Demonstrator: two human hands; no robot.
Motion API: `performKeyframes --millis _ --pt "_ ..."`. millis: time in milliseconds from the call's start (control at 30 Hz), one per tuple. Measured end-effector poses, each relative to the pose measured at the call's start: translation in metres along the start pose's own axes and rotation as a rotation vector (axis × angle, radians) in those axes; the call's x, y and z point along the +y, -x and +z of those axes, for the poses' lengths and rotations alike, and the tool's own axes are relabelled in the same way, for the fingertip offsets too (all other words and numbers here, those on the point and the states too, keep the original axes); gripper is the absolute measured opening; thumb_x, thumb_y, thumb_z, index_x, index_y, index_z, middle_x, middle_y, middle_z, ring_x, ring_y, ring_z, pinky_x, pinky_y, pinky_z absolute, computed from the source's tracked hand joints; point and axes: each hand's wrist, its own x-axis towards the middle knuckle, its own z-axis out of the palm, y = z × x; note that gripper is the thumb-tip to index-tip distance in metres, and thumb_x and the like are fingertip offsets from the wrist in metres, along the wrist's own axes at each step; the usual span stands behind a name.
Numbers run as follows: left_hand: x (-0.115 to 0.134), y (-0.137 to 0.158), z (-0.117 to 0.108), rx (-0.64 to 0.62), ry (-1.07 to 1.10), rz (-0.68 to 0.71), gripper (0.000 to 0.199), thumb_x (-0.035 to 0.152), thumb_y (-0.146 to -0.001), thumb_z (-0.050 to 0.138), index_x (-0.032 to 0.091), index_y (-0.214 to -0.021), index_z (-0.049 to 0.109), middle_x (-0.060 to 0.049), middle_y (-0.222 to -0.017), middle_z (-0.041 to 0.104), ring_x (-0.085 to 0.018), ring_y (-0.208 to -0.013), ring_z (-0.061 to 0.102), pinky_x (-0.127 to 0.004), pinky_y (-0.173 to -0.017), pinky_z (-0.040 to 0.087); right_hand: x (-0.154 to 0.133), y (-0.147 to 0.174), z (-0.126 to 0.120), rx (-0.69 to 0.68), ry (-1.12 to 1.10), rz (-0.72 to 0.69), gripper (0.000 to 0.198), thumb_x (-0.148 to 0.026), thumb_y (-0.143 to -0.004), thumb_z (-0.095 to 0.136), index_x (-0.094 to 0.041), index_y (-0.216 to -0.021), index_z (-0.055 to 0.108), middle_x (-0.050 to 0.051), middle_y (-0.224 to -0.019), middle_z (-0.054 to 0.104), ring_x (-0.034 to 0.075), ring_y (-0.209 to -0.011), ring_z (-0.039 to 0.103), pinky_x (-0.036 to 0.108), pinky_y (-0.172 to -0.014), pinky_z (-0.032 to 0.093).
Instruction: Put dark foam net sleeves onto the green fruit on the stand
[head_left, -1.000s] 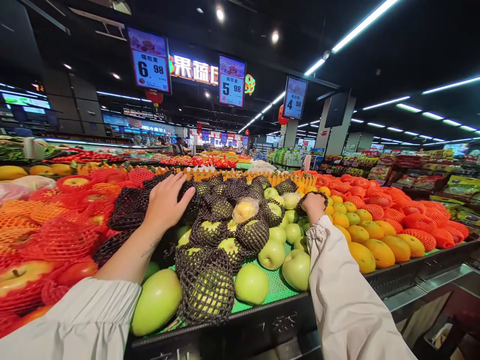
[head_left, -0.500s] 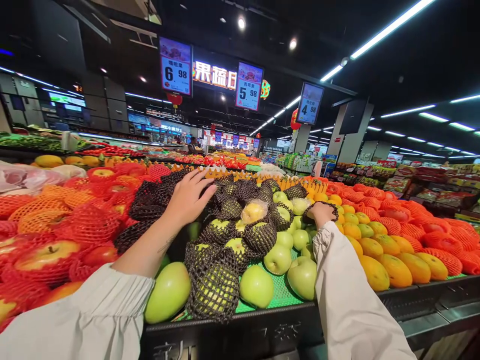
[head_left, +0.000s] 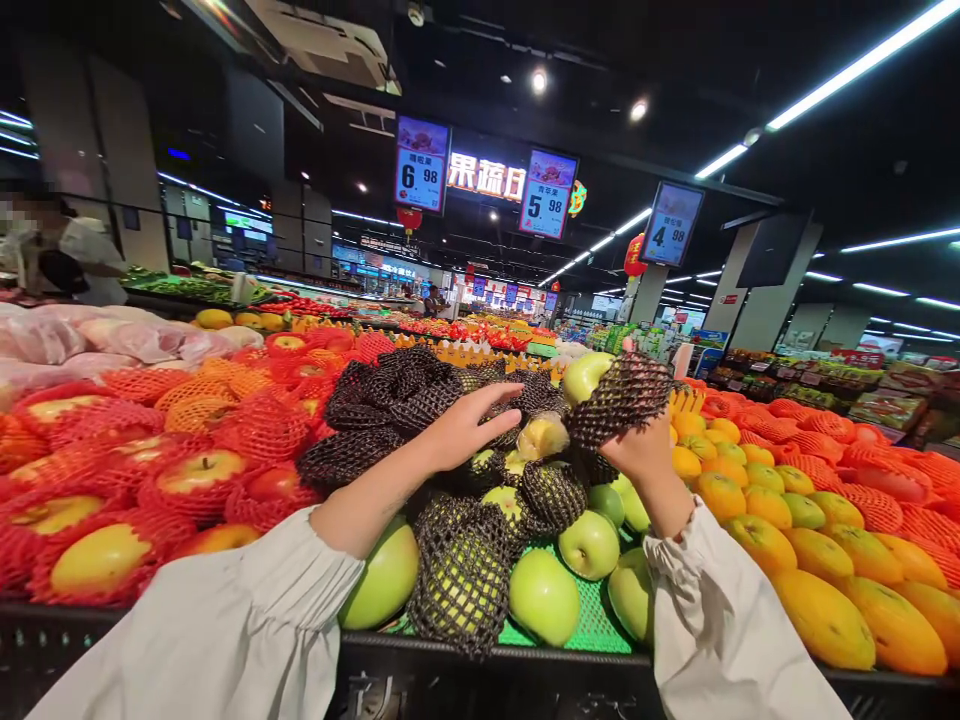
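Your right hand [head_left: 646,450] clamps netted green apple [head_left: 611,392], lifted above apple pile [head_left: 525,520]; left hand [head_left: 469,430] spread, empty, just left of apple.

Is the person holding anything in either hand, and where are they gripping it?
The right hand holds a green apple from below, by its black foam net. The left hand holds nothing, fingers spread.
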Motion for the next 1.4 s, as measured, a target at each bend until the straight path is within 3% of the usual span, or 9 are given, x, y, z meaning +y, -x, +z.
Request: performKeyframes --millis 133,267,433,567,700,900,1033,1233,1400 --pt "-0.006 0.001 0.015 -0.142 0.529 -0.098 0.084 0.077 -0.091 0.047 0.022 -0.154 0.043 -0.014 -0.148 0.057 -0.031 -0.131 0.057 -0.042 -0.104 0.047 -0.014 0.010 0.024 -0.031 -0.221 -0.458 0.027 -0.030 -0.077 0.065 -0.027 -0.103 0.073 0.012 -0.104 0.073 0.036 -0.117 0.061 0.055 -0.109 0.046" --pt "-0.005 -0.001 0.022 -0.220 0.663 -0.107 0.108 0.069 -0.066 0.085 0.021 -0.152 0.041 -0.014 -0.138 0.061 -0.030 -0.128 0.058 -0.041 -0.109 0.044 -0.028 0.010 0.031 0.046 -0.262 -0.593 0.034 -0.023 -0.079 0.062 -0.023 -0.111 0.072 0.011 -0.108 0.073 0.034 -0.117 0.061 0.053 -0.108 0.045" --pt "-0.006 -0.007 0.020 -0.229 0.509 -0.259 0.132 0.054 -0.047 0.098 0.017 -0.152 0.027 -0.016 -0.127 0.063 -0.031 -0.112 0.064 -0.051 -0.102 0.050 -0.037 0.007 0.032 0.039 -0.215 -0.587 0.026 -0.024 -0.080 0.062 -0.021 -0.104 0.071 0.012 -0.110 0.073 0.033 -0.105 0.062 0.049 -0.095 0.050" --pt "-0.004 -0.009 0.022 -0.185 0.387 -0.075 0.095 0.040 -0.054 0.098 0.013 -0.132 0.051 -0.017 -0.135 0.061 -0.032 -0.131 0.055 -0.049 -0.119 0.037 -0.041 0.011 0.041 -0.076 -0.145 -0.530 0.027 -0.022 -0.075 0.060 -0.014 -0.100 0.068 0.017 -0.109 0.070 0.036 -0.100 0.061 0.050 -0.090 0.051" --pt "0.003 -0.010 0.024 -0.215 0.403 0.053 0.060 0.034 -0.065 0.092 0.014 -0.114 0.064 -0.013 -0.124 0.069 -0.027 -0.119 0.063 -0.046 -0.117 0.039 -0.043 0.010 0.048 -0.017 -0.138 -0.584 0.036 -0.016 -0.072 0.058 -0.014 -0.106 0.068 0.019 -0.113 0.070 0.037 -0.103 0.060 0.051 -0.092 0.052" --pt "0.000 -0.009 0.020 -0.087 0.470 -0.220 0.066 0.034 -0.060 0.090 0.014 -0.113 0.055 -0.006 -0.101 0.069 -0.019 -0.089 0.064 -0.035 -0.085 0.052 -0.038 0.002 0.045 -0.047 -0.478 -0.525 0.041 -0.025 -0.083 0.064 -0.018 -0.123 0.065 0.014 -0.125 0.070 0.031 -0.115 0.064 0.048 -0.105 0.049" --pt "-0.006 -0.009 0.017 0.001 0.452 -0.412 0.072 0.046 -0.060 0.086 0.018 -0.115 0.050 0.000 -0.087 0.059 -0.012 -0.067 0.052 -0.024 -0.054 0.036 -0.028 0.000 0.044 -0.177 -0.555 -0.333 0.037 -0.039 -0.083 0.067 -0.019 -0.114 0.070 0.011 -0.117 0.074 0.029 -0.105 0.069 0.045 -0.097 0.054" --pt "-0.025 -0.010 0.015 0.028 0.648 -0.415 0.072 0.049 -0.058 0.085 0.022 -0.116 0.054 -0.001 -0.093 0.062 -0.011 -0.066 0.055 -0.021 -0.054 0.036 -0.019 -0.004 0.046 -0.248 -0.570 -0.244 0.039 -0.048 -0.081 0.066 -0.016 -0.103 0.073 0.012 -0.103 0.078 0.029 -0.092 0.072 0.042 -0.084 0.057" --pt "-0.028 -0.010 0.012 0.055 0.616 -0.441 0.061 0.056 -0.063 0.079 0.019 -0.108 0.061 0.000 -0.082 0.065 -0.010 -0.055 0.052 -0.023 -0.050 0.041 -0.022 0.000 0.038 -0.141 -0.577 -0.240 0.031 -0.050 -0.082 0.072 -0.019 -0.086 0.074 0.006 -0.077 0.076 0.024 -0.066 0.070 0.037 -0.065 0.057"
